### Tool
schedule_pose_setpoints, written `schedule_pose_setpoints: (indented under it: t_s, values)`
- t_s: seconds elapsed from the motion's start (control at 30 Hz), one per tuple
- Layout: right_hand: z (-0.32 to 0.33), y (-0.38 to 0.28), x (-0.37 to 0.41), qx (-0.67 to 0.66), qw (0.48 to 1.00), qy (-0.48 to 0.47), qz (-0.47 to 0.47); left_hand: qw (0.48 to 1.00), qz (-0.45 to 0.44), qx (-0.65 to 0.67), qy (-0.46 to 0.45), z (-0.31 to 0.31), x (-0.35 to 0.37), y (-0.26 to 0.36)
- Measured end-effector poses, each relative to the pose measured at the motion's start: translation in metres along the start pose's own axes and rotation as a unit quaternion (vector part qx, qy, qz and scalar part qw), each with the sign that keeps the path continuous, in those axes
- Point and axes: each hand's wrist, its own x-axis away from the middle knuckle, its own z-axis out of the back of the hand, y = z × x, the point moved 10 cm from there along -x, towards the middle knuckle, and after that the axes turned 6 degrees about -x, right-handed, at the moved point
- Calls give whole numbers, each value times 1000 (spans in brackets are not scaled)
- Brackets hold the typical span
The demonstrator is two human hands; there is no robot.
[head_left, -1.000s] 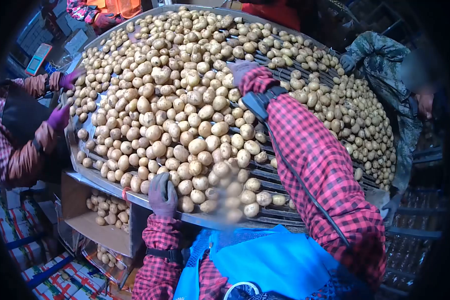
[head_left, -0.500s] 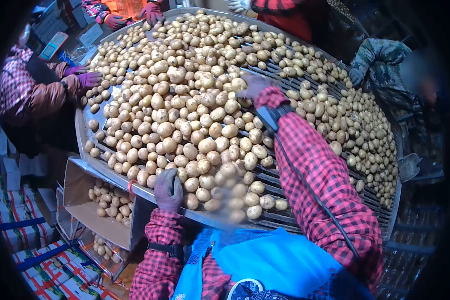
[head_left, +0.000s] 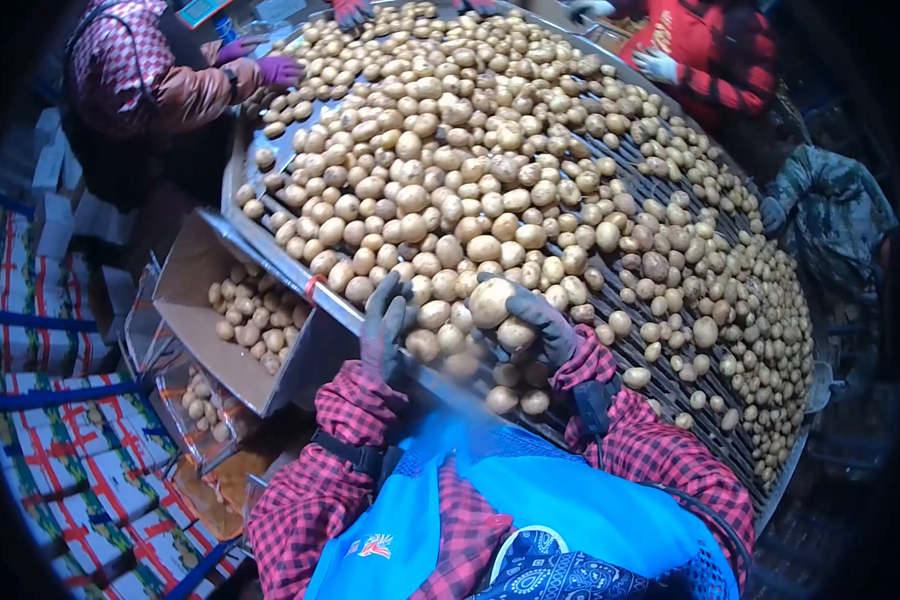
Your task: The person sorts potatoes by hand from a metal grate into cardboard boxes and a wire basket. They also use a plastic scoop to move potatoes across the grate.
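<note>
Pale brown potatoes (head_left: 410,200) are heaped across a slatted metal sorting table (head_left: 290,270). My right hand (head_left: 548,325), in a dark glove, grips a large potato (head_left: 492,302) at the near side of the heap. More potatoes lie under and beside that hand. My left hand (head_left: 385,325), gloved too, is at the table's near rim with its fingers stretched up beside the nearest potatoes. Nothing shows in its grasp. A blurred patch covers the potatoes just in front of my body.
An open cardboard box (head_left: 205,335) holding potatoes stands below the rim on the left, with a clear-sided bin (head_left: 205,405) under it. Printed cartons (head_left: 100,450) are stacked at lower left. Co-workers' gloved hands (head_left: 278,70) rest around the far edges.
My right hand has come back from the middle of the heap to the near side and holds a large potato. My left hand stays at the rim. The view has shifted.
</note>
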Motion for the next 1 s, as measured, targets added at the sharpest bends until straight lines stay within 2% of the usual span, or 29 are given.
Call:
schedule_pose_setpoints:
  t_s: [0.03,0.07,0.1,0.13,0.17,0.2,0.27,0.3,0.33,0.4,0.47,0.53,0.6,0.63,0.67,0.7,0.73,0.8,0.87,1.0]
  values:
    - [-13,-5,-3,149,989,-7,21,993,41,106,-27,-22,18,3]
    - [-9,10,-13,219,975,-3,-41,973,80,211,-54,-35,33,3]
    - [-19,9,-16,309,950,-27,13,891,170,388,-164,-55,42,-9]
    - [-40,4,-15,394,915,-49,69,757,249,543,-265,-77,55,3]
    - [-49,10,-18,392,916,-76,26,849,268,434,-138,-71,55,-17]
    - [-37,14,-21,370,928,-28,-15,812,287,489,-143,-66,59,-18]
    - [-41,8,-25,163,986,-9,30,814,307,491,-44,-54,61,-11]
    - [-29,7,-20,90,994,61,2,813,305,494,-44,-47,65,-17]
    - [-30,4,-21,26,997,62,28,876,200,431,-90,-36,63,-3]
    - [-18,14,-30,-14,998,60,35,919,88,360,-133,-25,62,9]
    - [-13,19,-35,-56,996,55,41,917,182,334,-117,-32,68,10]
    - [-21,34,-35,-14,1000,22,16,928,172,311,-110,-31,70,14]
    - [-35,38,-36,46,997,-16,55,982,56,105,-146,-29,68,32]
    - [-39,39,-37,47,996,-32,66,965,76,204,-147,-28,68,27]
    - [-42,38,-38,47,995,-49,78,966,75,203,-142,-21,68,26]
    - [-42,39,-39,46,995,-52,77,890,167,399,-142,-22,72,16]
    - [-43,38,-40,-1,995,-71,76,768,250,574,-136,-27,77,10]
    - [-42,36,-39,-49,992,-90,73,803,240,530,-128,-15,77,-5]
    - [-42,33,-39,-75,990,-91,73,824,132,521,-181,-8,76,15]
    - [-31,39,-41,-97,993,-52,30,873,74,459,-145,28,77,18]
